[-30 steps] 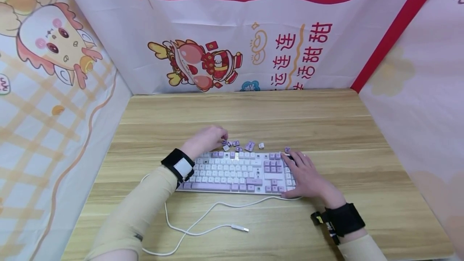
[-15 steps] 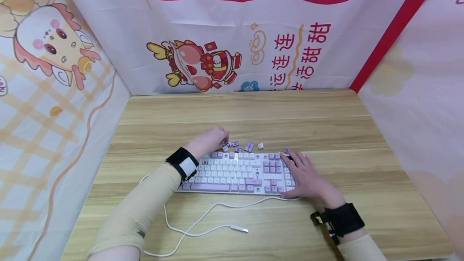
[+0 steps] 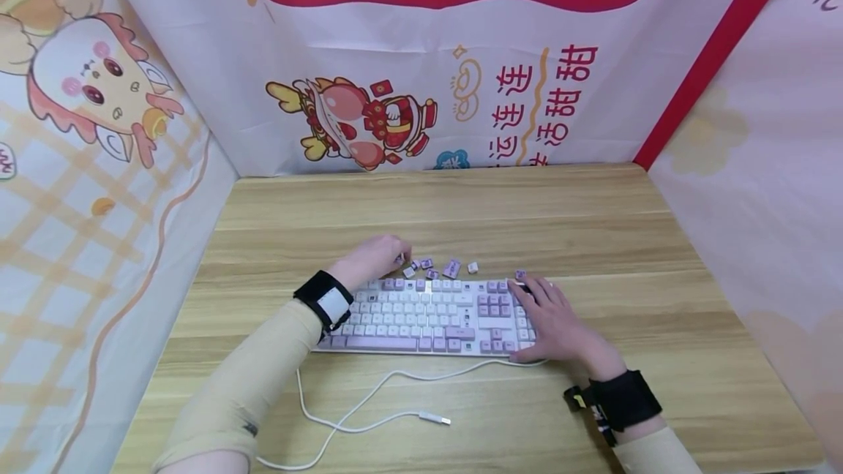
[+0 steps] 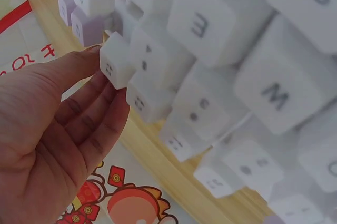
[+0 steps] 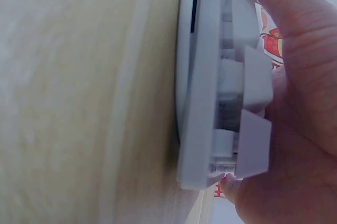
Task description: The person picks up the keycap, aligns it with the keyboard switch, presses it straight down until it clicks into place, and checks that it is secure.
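The white-and-purple keyboard (image 3: 402, 320) lies flat on the bench (image 3: 560, 232), its right end gripped by the right hand (image 3: 556, 324), thumb along the near edge. Beyond its far edge, the left hand (image 3: 372, 258) pinches a small keycap (image 3: 399, 260), with more loose keycaps (image 3: 451, 268) just right. A white cable (image 3: 358, 404) loops across the near side.

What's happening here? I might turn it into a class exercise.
Someone is working on a keyboard with several gaps in it. The left hand is at its far side, beside loose keys on the table; whether its fingers grip one is unclear. The right hand holds the keyboard's right end. A plug lies unconnected on the near side.
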Motion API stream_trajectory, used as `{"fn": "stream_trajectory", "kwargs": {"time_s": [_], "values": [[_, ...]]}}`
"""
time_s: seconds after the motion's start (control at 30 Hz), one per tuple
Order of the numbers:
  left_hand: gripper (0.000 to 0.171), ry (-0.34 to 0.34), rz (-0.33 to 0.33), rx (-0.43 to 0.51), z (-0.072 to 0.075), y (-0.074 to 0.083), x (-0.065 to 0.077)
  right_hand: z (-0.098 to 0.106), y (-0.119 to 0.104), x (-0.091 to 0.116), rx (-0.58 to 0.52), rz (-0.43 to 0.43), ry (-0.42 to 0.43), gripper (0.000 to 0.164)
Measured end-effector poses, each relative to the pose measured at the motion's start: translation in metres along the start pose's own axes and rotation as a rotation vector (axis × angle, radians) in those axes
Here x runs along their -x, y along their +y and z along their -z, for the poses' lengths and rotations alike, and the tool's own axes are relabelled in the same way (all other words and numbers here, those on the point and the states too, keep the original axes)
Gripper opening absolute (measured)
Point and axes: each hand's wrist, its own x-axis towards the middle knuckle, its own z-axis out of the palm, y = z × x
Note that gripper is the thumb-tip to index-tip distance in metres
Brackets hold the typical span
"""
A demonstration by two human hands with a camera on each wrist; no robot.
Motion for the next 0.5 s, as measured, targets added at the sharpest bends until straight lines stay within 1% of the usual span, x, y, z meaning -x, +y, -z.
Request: {"fn": "stream_trajectory", "kwargs": {"time_s": [0.17, 0.3, 0.5], "values": [[0.018, 0.013, 0.021, 0.026, 0.003, -0.005, 0.007, 0.000, 0.000, 0.000, 0.005, 0.000, 0.008, 0.126], [0.018, 0.053, 0.017, 0.036, 0.003, -0.010, 0.012, 0.000, 0.000, 0.000, 0.004, -0.001, 0.009, 0.126], [0.020, 0.111, 0.003, 0.077, 0.004, -0.016, 0.021, 0.000, -0.001, 0.001, -0.006, -0.003, 0.000, 0.126]]}}
